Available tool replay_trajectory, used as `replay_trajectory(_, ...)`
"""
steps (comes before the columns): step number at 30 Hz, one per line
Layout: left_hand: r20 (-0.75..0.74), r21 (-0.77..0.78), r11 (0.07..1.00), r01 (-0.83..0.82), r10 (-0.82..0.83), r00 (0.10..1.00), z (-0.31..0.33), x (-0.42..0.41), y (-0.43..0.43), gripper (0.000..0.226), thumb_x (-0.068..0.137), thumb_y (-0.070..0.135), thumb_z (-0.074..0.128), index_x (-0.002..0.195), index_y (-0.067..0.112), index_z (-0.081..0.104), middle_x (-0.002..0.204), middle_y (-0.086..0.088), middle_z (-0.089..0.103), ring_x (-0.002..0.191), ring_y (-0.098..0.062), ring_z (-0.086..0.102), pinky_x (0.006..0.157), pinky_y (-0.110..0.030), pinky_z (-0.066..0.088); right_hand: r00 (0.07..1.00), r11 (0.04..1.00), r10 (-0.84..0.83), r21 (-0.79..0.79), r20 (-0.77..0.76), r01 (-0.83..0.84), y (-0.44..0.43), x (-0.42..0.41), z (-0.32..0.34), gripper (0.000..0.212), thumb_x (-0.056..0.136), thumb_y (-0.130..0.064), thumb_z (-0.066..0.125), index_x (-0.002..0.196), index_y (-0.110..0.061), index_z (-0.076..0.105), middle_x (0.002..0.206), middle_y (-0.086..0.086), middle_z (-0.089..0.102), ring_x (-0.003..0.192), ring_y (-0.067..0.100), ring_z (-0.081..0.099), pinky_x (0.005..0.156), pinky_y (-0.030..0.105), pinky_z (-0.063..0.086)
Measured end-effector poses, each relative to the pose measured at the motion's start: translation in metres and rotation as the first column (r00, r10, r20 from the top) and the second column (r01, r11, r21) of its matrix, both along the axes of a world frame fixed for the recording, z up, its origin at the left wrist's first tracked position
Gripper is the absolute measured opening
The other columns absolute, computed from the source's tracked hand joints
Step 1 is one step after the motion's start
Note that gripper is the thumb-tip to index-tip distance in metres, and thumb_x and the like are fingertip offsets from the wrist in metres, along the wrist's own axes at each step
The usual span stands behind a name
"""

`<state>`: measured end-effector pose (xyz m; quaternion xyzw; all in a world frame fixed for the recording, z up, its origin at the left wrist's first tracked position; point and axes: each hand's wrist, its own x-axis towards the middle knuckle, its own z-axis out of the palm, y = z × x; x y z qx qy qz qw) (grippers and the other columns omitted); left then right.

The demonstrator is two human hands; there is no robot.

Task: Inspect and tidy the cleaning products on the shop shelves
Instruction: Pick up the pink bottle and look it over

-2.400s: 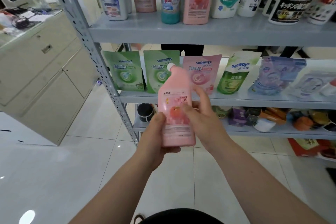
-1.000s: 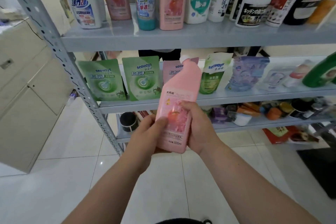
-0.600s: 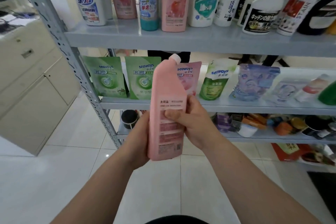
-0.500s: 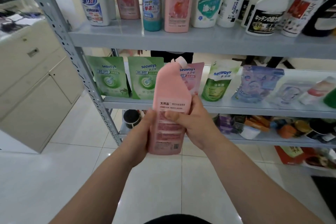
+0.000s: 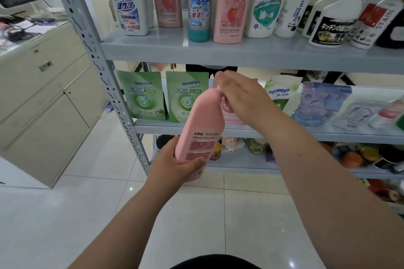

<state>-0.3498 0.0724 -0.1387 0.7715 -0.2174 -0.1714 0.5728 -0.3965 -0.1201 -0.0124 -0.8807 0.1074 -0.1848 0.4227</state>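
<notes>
On the head camera, my left hand (image 5: 175,165) grips the lower end of the pink bottle (image 5: 202,124), with the thumb across the front near the base and the fingers curled round behind. The bottle is held in the air, leaning to the right, with its printed label towards me. It is in front of the middle shelf (image 5: 153,126) of the grey rack, just right of two green pouches (image 5: 141,96). My right hand (image 5: 242,96) lies over the bottle's neck and hides the cap. The fingers look fairly straight but are blurred, so I cannot tell whether they hold anything. On the top shelf (image 5: 240,54) a second pink bottle (image 5: 231,6) stands upright just beside a teal bottle (image 5: 199,6).
</notes>
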Motion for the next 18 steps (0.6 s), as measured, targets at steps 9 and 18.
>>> replay_trajectory(9,-0.107,-0.143,0.959,0.246,-0.262,0.959,0.019,0.045,0.056,0.071,0.058,0.051,0.085,0.118,0.017,0.068,0.106,0.001,0.078,0.099,-0.02,0.075,0.082,-0.04,0.062,0.948,0.908,0.113,-0.418,0.298,0.023,0.064,0.042,0.011,0.033,0.104,-0.042,0.027,0.087,-0.02,0.045,0.066,-0.009,0.045,0.059,0.011,0.044,0.059,0.033,0.033)
replay_trajectory(18,0.096,-0.255,0.964,-0.079,0.107,0.99,0.051,0.088,0.087,0.032,0.084,0.025,0.082,0.103,0.041,0.061,0.092,0.015,0.073,0.083,-0.003,0.071,0.065,-0.019,0.057,0.995,0.988,-0.06,-0.139,0.082,0.071,0.151,0.074,-0.017,0.086,0.09,-0.065,0.057,0.159,-0.043,0.009,0.138,-0.001,0.047,0.125,0.016,0.053,0.105,0.046,0.049)
